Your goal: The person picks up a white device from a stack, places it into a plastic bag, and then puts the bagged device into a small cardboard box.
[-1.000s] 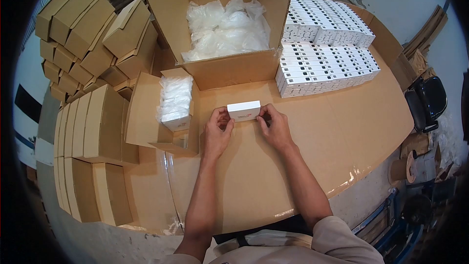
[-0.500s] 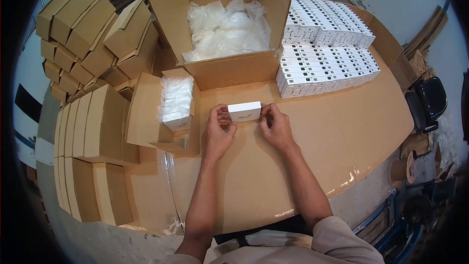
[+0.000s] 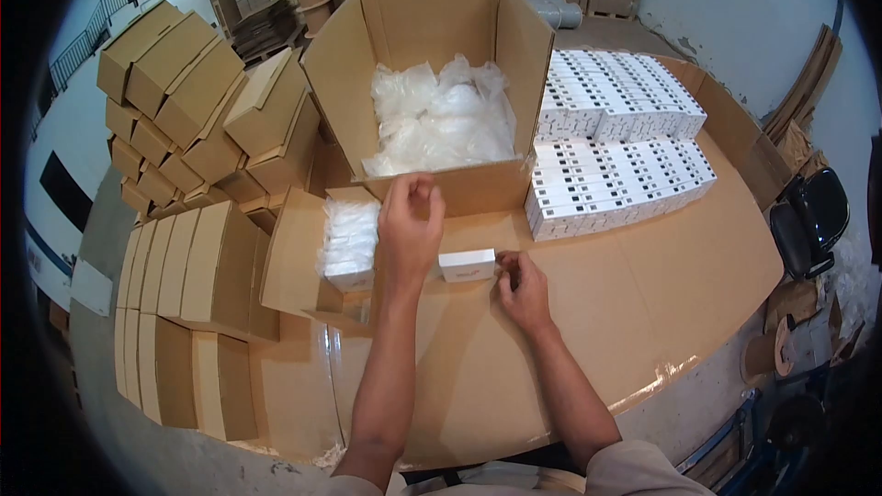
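Note:
A small white box [image 3: 467,265] with faint reddish print on its front stands on the cardboard-covered table. My right hand [image 3: 525,293] is at its right end, fingers and thumb drawn together there, with a bit of clear plastic showing between. Raised off to the left of the box, my left hand [image 3: 409,228] holds nothing, its fingers curled and apart from the thumb. It overlaps the front wall of a large open carton [image 3: 478,188] full of clear plastic bags [image 3: 441,119]. Left of that hand, a smaller open carton [image 3: 292,253] contains a row of plastic-wrapped white boxes [image 3: 350,243].
Rows of stacked white boxes [image 3: 616,186] with dark squares stand at the right back. Brown cartons [image 3: 216,262] are lined up and piled along the left. A black chair [image 3: 808,220] is beyond the table's right edge.
My left hand has let go of the white box and moved up toward the large carton. My right hand stays at the box's right end. The view has tilted upward.

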### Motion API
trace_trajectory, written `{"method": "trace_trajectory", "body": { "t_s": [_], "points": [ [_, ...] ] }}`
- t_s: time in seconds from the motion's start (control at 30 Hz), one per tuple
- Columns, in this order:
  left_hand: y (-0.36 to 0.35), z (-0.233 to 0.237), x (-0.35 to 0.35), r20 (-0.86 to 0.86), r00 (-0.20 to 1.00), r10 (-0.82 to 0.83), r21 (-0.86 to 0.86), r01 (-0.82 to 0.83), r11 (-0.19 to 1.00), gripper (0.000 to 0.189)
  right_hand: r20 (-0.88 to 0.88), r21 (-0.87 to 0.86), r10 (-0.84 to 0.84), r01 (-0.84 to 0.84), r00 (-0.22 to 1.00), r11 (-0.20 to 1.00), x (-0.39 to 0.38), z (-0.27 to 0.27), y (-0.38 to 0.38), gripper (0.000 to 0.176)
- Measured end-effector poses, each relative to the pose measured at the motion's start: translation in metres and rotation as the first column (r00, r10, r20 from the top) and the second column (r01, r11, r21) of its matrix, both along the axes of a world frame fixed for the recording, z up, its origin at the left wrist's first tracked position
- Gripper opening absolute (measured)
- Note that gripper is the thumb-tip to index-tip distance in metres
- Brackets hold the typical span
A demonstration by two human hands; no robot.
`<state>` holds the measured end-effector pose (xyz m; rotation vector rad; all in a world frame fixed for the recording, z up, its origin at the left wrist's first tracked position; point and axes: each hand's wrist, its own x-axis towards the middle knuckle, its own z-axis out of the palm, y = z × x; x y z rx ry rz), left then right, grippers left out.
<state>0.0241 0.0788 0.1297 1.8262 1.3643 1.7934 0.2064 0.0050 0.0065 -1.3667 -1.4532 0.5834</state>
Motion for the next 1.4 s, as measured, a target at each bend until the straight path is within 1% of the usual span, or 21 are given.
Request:
{"method": "trace_trajectory", "body": {
  "t_s": [0.03, 0.1, 0.17, 0.2, 0.23, 0.27, 0.37, 0.4, 0.47, 0.57, 0.6, 0.7, 0.77, 0.8, 0.83, 0.9, 1.0, 1.1, 1.2, 1.3, 1.4],
  "points": [
    [0.026, 0.012, 0.004, -0.018, 0.999, -0.041, 0.002, 0.041, 0.999, 0.016, 0.017, 0.032, -0.007, 0.007, 1.0, 0.999, 0.0, -0.003, 0.001, 0.019],
    [0.084, 0.031, 0.003, -0.211, 0.968, -0.138, -0.044, 0.132, 0.99, 0.021, 0.063, 0.08, -0.027, 0.022, 0.998, 0.997, 0.0, -0.006, 0.0, 0.017],
    [0.154, 0.025, 0.0, -0.362, 0.928, -0.09, -0.035, 0.083, 0.996, 0.037, 0.119, 0.118, -0.049, 0.035, 0.992, 0.992, 0.0, -0.003, 0.001, 0.017],
    [0.173, 0.027, -0.001, -0.409, 0.909, 0.076, 0.061, -0.056, 0.997, 0.044, 0.109, 0.125, -0.051, 0.037, 0.993, 0.991, -0.001, -0.003, 0.001, 0.017],
    [0.19, 0.028, 0.0, -0.437, 0.867, 0.24, 0.161, -0.187, 0.969, 0.05, 0.102, 0.131, -0.054, 0.04, 0.993, 0.991, -0.001, -0.003, 0.001, 0.016],
    [0.204, 0.029, 0.001, -0.446, 0.802, 0.397, 0.262, -0.306, 0.915, 0.057, 0.093, 0.139, -0.061, 0.047, 0.994, 0.989, 0.0, -0.003, 0.002, 0.016],
    [0.247, 0.009, -0.02, -0.612, 0.709, 0.351, 0.113, -0.361, 0.926, 0.07, 0.112, 0.146, -0.067, 0.05, 0.991, 0.988, 0.0, -0.004, 0.004, 0.017],
    [0.257, -0.014, -0.029, -0.608, 0.722, 0.33, 0.034, -0.392, 0.919, 0.062, 0.098, 0.123, -0.063, 0.051, 0.993, 0.991, -0.002, -0.005, 0.003, 0.017],
    [0.274, -0.022, -0.041, -0.532, 0.798, 0.282, -0.028, -0.349, 0.937, 0.055, 0.076, 0.077, -0.054, 0.048, 0.996, 0.996, -0.001, -0.004, 0.004, 0.017],
    [0.274, -0.023, -0.04, -0.433, 0.869, 0.239, -0.154, -0.332, 0.931, 0.044, 0.081, 0.113, -0.058, 0.049, 0.995, 0.992, -0.002, -0.003, 0.005, 0.017],
    [0.269, -0.018, -0.036, -0.398, 0.887, 0.233, -0.197, -0.331, 0.923, 0.041, 0.095, 0.118, -0.059, 0.048, 0.994, 0.992, -0.002, -0.002, 0.004, 0.017],
    [0.248, 0.002, -0.027, -0.299, 0.944, 0.137, -0.274, -0.222, 0.936, 0.04, 0.121, 0.12, -0.06, 0.046, 0.991, 0.992, -0.002, -0.001, 0.004, 0.017],
    [0.247, 0.0, -0.023, -0.329, 0.928, 0.177, -0.195, -0.251, 0.948, 0.037, 0.101, 0.09, -0.051, 0.041, 0.994, 0.995, -0.002, -0.004, 0.003, 0.017],
    [0.249, -0.004, -0.024, -0.342, 0.918, 0.201, -0.154, -0.265, 0.952, 0.036, 0.121, 0.108, -0.058, 0.045, 0.991, 0.993, -0.003, -0.003, 0.003, 0.018],
    [0.255, -0.009, -0.026, -0.369, 0.889, 0.271, -0.02, -0.299, 0.954, 0.034, 0.141, 0.127, -0.066, 0.048, 0.988, 0.991, -0.003, -0.002, 0.003, 0.018],
    [0.261, -0.011, -0.029, -0.392, 0.822, 0.414, 0.25, -0.338, 0.907, 0.03, 0.156, 0.128, -0.071, 0.051, 0.985, 0.99, -0.003, -0.002, 0.004, 0.019],
    [0.254, -0.001, -0.024, -0.301, 0.838, 0.456, 0.315, -0.364, 0.877, 0.025, 0.142, 0.083, -0.066, 0.055, 0.988, 0.995, -0.003, -0.007, 0.004, 0.019],
    [0.255, 0.006, -0.029, -0.252, 0.9, 0.355, 0.253, -0.293, 0.922, 0.023, 0.151, 0.067, -0.062, 0.052, 0.987, 0.996, -0.003, -0.002, 0.003, 0.02],
    [0.253, 0.011, -0.027, -0.116, 0.95, 0.291, 0.298, -0.246, 0.922, 0.024, 0.169, 0.09, -0.072, 0.057, 0.983, 0.994, -0.003, -0.004, 0.003, 0.021],
    [0.248, 0.021, -0.023, 0.065, 0.982, 0.18, 0.287, -0.191, 0.939, 0.024, 0.199, 0.127, -0.083, 0.058, 0.976, 0.99, -0.005, 0.0, 0.001, 0.022],
    [0.236, 0.038, -0.017, 0.234, 0.971, 0.057, 0.178, -0.1, 0.979, 0.026, 0.202, 0.151, -0.083, 0.053, 0.976, 0.987, -0.004, -0.002, 0.003, 0.023]
  ]
}}
